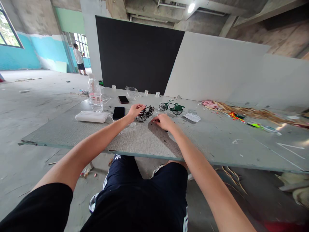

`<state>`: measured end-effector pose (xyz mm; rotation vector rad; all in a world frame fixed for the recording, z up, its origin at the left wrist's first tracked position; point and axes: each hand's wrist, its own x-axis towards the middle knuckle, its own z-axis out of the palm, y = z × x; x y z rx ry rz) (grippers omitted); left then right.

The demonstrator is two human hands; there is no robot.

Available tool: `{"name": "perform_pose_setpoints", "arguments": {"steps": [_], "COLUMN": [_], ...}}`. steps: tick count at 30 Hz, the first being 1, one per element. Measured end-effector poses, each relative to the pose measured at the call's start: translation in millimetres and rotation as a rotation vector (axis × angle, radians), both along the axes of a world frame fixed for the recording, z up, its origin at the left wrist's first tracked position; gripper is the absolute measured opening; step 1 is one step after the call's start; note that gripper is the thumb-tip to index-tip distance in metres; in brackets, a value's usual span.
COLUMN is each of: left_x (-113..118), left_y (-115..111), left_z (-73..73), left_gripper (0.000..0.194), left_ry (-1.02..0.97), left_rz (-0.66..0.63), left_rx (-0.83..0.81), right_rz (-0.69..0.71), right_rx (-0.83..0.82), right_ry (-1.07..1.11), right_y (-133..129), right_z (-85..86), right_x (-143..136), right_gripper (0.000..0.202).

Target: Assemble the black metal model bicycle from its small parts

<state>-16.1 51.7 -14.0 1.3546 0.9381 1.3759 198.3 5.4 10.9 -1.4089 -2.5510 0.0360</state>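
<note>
Left hand [136,110]: raised over the near side of the black bike [145,113], fingers at its upper rear part, over the spoked wheel. Contact is apparent; whether the grip is firm cannot be told. Right hand [162,121]: low over the table [135,138], just to the right of the black bike, thumb and fingers brought together near the surface. Whether a small item is pinched between them cannot be told.

The black bike, a miniature, is upright on the table between the two hands, in front of the person. A second miniature, the green bike [172,107], is upright beyond the right hand and to its right, apart from it. A white slip [192,117] lies just right of the green bike.

Left of the black bike, one phone [118,113] lies face up near the left forearm; a second phone [123,99] lies farther back. A white power strip [90,116] lies by the left edge, with a cable at its right end. A clear bottle [95,95] is upright behind it. Crumpled clear plastic [132,92] lies near the black panel [137,54]. Dry brown stalks [251,113] extend along the right rear. A person [79,59] in a white top is upright in the far left background.
</note>
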Motion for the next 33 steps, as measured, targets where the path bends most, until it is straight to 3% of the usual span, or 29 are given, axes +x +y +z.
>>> {"name": "perform_pose_setpoints", "arguments": {"steps": [33], "left_x": [-0.2], "left_y": [-1.4], "left_z": [1.2], "left_gripper": [0.027], "left_ry": [0.009], "left_rz": [0.001], "left_rx": [0.009], "right_rz": [-0.028], "right_rx": [-0.006], "right_ry": [-0.054], "right_y": [-11.1], "right_z": [3.1], "right_x": [-13.3], "right_gripper": [0.032]}}
